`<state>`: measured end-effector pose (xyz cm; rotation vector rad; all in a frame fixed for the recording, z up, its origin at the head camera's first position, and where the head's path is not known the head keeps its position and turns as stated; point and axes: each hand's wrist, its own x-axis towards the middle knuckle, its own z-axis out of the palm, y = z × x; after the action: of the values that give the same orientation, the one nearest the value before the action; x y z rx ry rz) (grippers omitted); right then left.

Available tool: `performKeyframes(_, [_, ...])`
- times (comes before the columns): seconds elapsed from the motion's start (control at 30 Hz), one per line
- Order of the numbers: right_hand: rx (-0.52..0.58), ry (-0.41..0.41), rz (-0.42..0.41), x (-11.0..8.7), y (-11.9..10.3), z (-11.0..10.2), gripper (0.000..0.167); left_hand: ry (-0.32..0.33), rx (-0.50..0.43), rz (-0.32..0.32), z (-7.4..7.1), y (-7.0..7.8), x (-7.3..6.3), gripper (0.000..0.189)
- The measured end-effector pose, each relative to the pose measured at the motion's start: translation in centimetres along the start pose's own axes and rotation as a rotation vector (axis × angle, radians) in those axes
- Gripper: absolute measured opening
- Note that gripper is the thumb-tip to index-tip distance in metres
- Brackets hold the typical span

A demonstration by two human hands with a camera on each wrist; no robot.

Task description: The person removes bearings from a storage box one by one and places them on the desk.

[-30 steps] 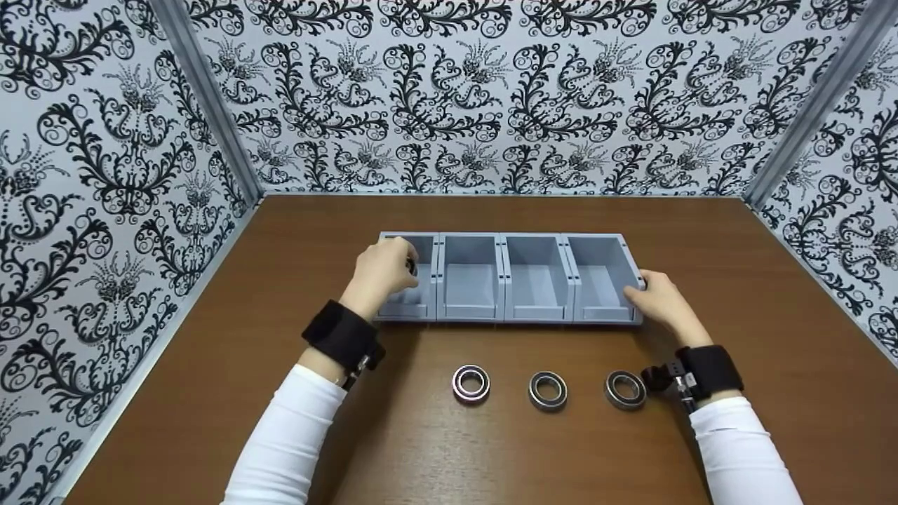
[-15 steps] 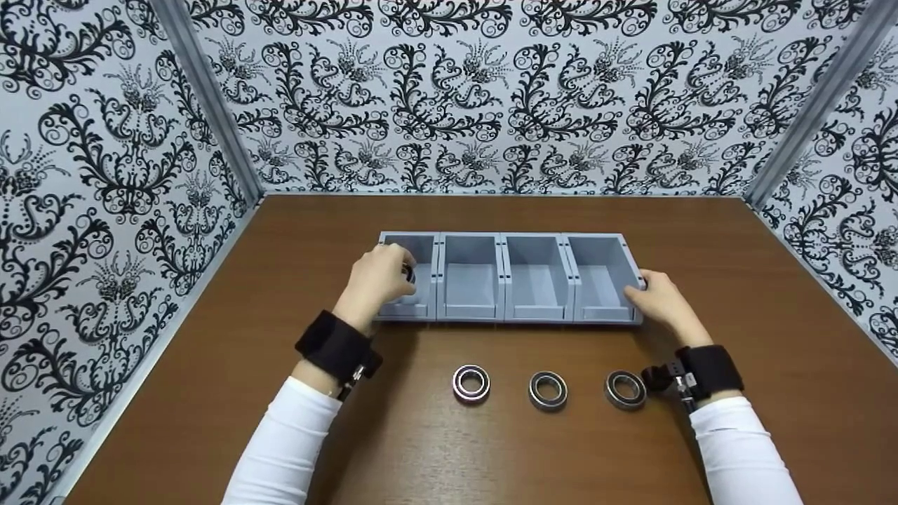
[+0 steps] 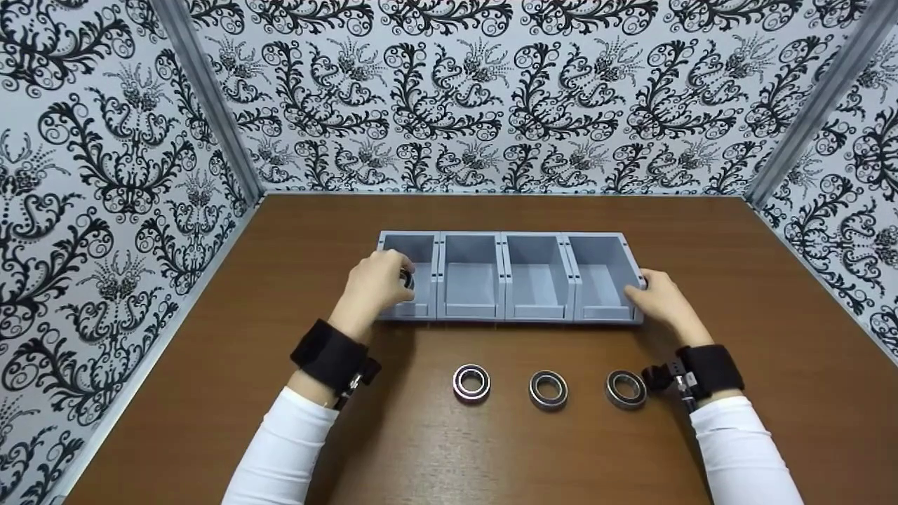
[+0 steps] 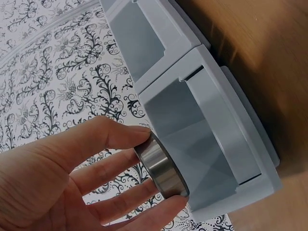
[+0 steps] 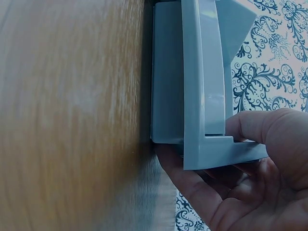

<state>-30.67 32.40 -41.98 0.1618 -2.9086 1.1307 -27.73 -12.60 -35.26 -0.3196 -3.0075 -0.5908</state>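
Note:
My left hand (image 3: 375, 286) pinches a ball bearing (image 4: 162, 166) between thumb and fingers, over the leftmost compartment of a grey bin row (image 3: 470, 313). In the left wrist view the bearing's shiny steel outer side faces the camera, near the compartment's opening. At the other end, my right hand (image 3: 657, 301) grips the bin row's right side wall, with the thumb inside the rim and the fingers outside and underneath, as the right wrist view shows. Three more bearings lie flat on the table in front: a left one (image 3: 471, 384), a middle one (image 3: 548, 391) and a right one (image 3: 625, 390).
The brown wooden table (image 3: 435, 449) carries everything. Patterned black-and-white panels (image 3: 449, 98) enclose it at the back and sides, with grey metal posts (image 3: 210, 98) at the corners. The right bearing lies close to the right wrist's camera (image 3: 657, 379).
My left hand, holding the bearing, has drawn slightly back toward me and to the left over the leftmost compartment. The right hand, the bin row and the bearings on the table have stayed put.

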Motion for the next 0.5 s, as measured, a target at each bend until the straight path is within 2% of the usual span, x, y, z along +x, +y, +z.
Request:
performKeyframes(0.17, [-0.018, 0.014, -0.031, 0.0, 0.0, 0.0, 0.04, -0.002, 0.003, 0.008, -0.1, 0.2, -0.4, 0.038])
performKeyframes(0.5, [-0.019, 0.012, -0.021, 0.1, 0.1, 0.0, 0.04, -0.005, 0.0, 0.04, -0.4, 0.8, -1.2, 0.038])
